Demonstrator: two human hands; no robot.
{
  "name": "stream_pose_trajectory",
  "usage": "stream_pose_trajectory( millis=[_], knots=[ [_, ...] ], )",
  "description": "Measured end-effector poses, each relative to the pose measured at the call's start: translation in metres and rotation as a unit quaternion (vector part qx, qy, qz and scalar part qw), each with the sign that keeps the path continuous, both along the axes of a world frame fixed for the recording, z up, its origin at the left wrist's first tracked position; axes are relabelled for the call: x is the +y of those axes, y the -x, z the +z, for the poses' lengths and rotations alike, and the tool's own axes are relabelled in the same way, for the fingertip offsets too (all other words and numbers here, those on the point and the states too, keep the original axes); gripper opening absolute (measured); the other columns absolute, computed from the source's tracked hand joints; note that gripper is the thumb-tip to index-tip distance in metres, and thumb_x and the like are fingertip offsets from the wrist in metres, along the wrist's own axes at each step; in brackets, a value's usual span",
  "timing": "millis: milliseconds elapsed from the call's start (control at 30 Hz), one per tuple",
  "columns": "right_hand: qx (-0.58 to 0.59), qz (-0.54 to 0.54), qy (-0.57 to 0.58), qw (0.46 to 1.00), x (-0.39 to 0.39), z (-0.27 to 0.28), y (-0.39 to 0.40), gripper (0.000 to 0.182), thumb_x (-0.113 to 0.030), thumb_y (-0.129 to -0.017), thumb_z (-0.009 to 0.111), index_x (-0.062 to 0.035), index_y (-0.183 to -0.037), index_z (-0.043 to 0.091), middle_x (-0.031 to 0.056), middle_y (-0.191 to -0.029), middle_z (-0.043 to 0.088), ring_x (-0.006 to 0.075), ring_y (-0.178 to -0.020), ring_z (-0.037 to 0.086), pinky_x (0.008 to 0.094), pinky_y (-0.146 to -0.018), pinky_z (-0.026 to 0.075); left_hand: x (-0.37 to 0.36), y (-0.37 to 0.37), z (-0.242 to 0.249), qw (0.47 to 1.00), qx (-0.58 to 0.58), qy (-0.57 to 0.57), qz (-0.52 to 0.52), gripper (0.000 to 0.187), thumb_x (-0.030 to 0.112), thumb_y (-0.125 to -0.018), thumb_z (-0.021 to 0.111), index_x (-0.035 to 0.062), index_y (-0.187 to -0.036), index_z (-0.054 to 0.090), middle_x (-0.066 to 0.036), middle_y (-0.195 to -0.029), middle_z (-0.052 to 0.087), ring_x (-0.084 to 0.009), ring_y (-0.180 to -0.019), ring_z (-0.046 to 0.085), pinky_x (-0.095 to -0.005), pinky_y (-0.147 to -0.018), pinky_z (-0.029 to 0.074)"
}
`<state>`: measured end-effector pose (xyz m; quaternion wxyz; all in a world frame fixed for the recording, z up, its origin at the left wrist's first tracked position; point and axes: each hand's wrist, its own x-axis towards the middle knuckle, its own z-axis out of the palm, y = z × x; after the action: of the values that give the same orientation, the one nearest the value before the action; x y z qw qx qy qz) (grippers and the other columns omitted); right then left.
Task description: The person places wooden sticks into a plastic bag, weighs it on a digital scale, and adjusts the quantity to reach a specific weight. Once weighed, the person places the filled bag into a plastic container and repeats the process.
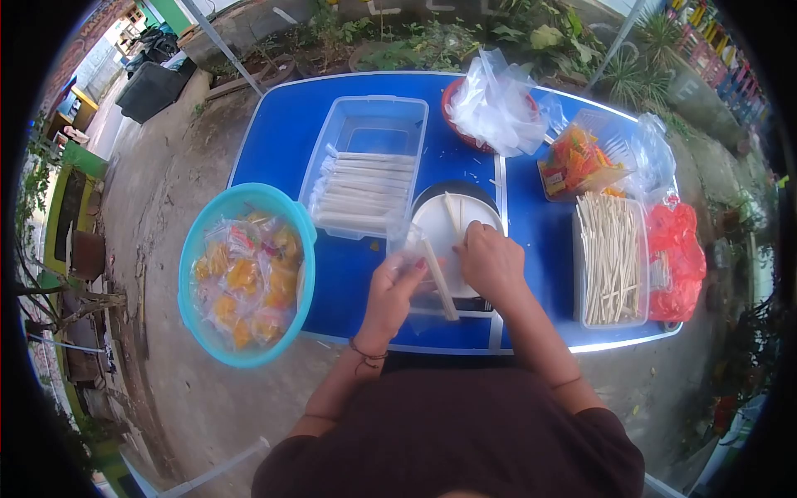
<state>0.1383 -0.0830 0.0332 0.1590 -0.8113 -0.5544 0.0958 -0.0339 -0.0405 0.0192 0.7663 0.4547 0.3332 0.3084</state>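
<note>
My left hand [393, 292] is closed around a clear plastic bag with pale sticks [439, 280] in it, tilted over the table. To its right, my right hand [491, 261] has its fingers pressed together over a white round plate [433, 217]; what they pinch is hidden. Other pale sticks [453, 212] rest on the plate beside my right fingertips. Behind my left hand, a clear plastic container [375, 111] holds several wrapped bundles of sticks [365, 189].
A turquoise basin [188, 277] of bagged orange food stands at the left. At the right are a box of loose sticks [610, 266], a red plastic bag [674, 261] and a box of orange pieces [579, 162]. Plastic bags [495, 106] fill a red basket at the back.
</note>
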Motion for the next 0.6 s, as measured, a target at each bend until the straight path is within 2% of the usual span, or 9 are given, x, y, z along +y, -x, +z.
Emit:
stream_pose_trajectory(
  millis=[67, 167, 467, 600],
  knots=[
    [0.01, -0.009, 0.031, 0.999, 0.002, 0.002, -0.001, 0.032, -0.03, -0.079, 0.073, -0.0011, -0.082, 0.06, 0.0193, -0.08, 0.067, 0.0384, -0.072, 0.067, 0.0477, -0.064, 0.052, 0.001, 0.0, 0.003, 1.0, 0.004, 0.008, -0.016, 0.029, 0.014, -0.101, 0.047, -0.0047, -0.121, 0.056, -0.02, -0.116, 0.065, -0.0262, -0.103, 0.067, -0.0369, -0.087, 0.055],
    [-0.032, 0.008, 0.029, 0.999, 0.004, 0.006, 0.0, 0.017, -0.012, -0.072, 0.068, 0.0024, -0.078, 0.061, 0.0189, -0.074, 0.068, 0.0366, -0.064, 0.069, 0.0432, -0.054, 0.054, 0.001, 0.0, 0.0, 0.999, -0.021, 0.0, -0.036, 0.03, 0.012, -0.1, 0.046, -0.0051, -0.124, 0.055, -0.021, -0.118, 0.064, -0.0273, -0.109, 0.064, -0.0383, -0.092, 0.052],
    [-0.02, -0.017, 0.013, 1.0, 0.006, 0.007, 0.0, 0.018, -0.014, -0.069, 0.068, 0.0023, -0.074, 0.061, 0.0192, -0.069, 0.066, 0.036, -0.064, 0.068, 0.0433, -0.057, 0.054, -0.002, -0.007, 0.001, 0.994, -0.076, 0.072, -0.032, 0.036, 0.008, -0.099, 0.045, -0.0082, -0.131, 0.046, -0.025, -0.137, 0.051, -0.0327, -0.126, 0.052, -0.0425, -0.109, 0.039],
    [0.096, 0.002, 0.005, 0.995, -0.001, 0.011, -0.01, 0.019, -0.018, -0.073, 0.068, 0.0007, -0.074, 0.062, 0.0177, -0.069, 0.066, 0.0338, -0.065, 0.067, 0.0417, -0.06, 0.053, 0.0, -0.009, -0.003, 0.983, -0.109, 0.139, -0.05, 0.038, 0.007, -0.099, 0.044, -0.0092, -0.133, 0.042, -0.026, -0.141, 0.046, -0.0328, -0.129, 0.049, -0.0441, -0.112, 0.036]
  ],
)
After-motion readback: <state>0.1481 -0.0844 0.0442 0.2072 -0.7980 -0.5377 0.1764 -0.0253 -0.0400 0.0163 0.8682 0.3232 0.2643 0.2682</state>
